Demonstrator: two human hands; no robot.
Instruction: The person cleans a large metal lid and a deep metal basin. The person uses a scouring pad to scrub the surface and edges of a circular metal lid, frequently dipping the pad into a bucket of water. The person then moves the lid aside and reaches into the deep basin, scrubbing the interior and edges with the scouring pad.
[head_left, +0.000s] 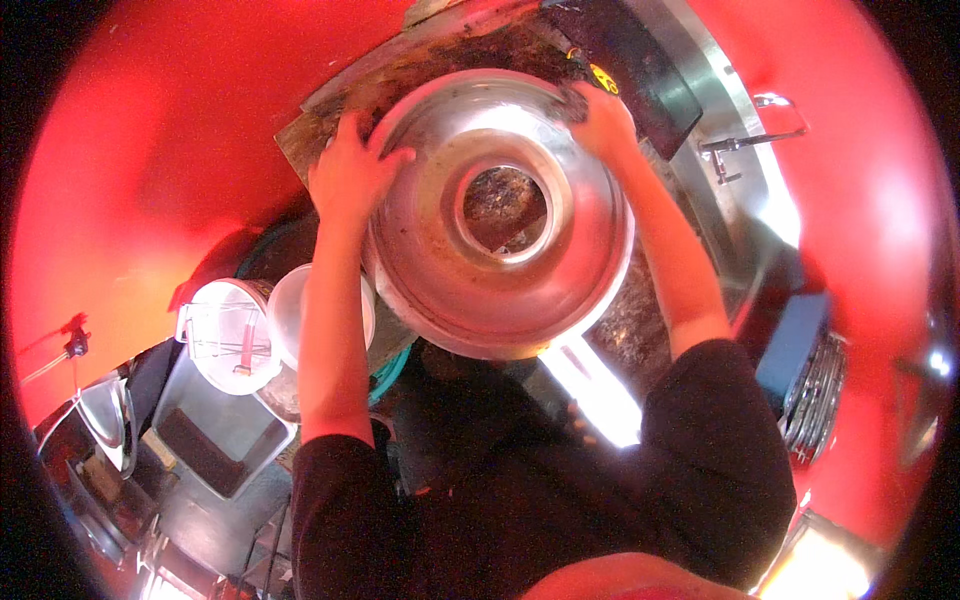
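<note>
A large round metal piece (480, 307), shaped like a shallow funnel with a wide central hole, lies before me over a stained counter (506, 202). The brown, blotched surface of the counter shows through the hole. My left hand (351, 176) grips the piece's upper left rim, the thumb reaching over onto the metal and the other fingers around the outer edge. At the upper right rim, my right hand (602, 124) holds a dark scouring pad (574, 103) against the metal. Its fingertips are partly hidden by the pad.
A white bucket (232, 371) with a wire rack in it stands left, beside another pale bucket (285, 304). Below sits a grey bin (225, 427). On the right are a steel sink edge (720, 67) and a faucet (750, 141). Just beyond my right hand lies a yellow-and-black object (604, 78).
</note>
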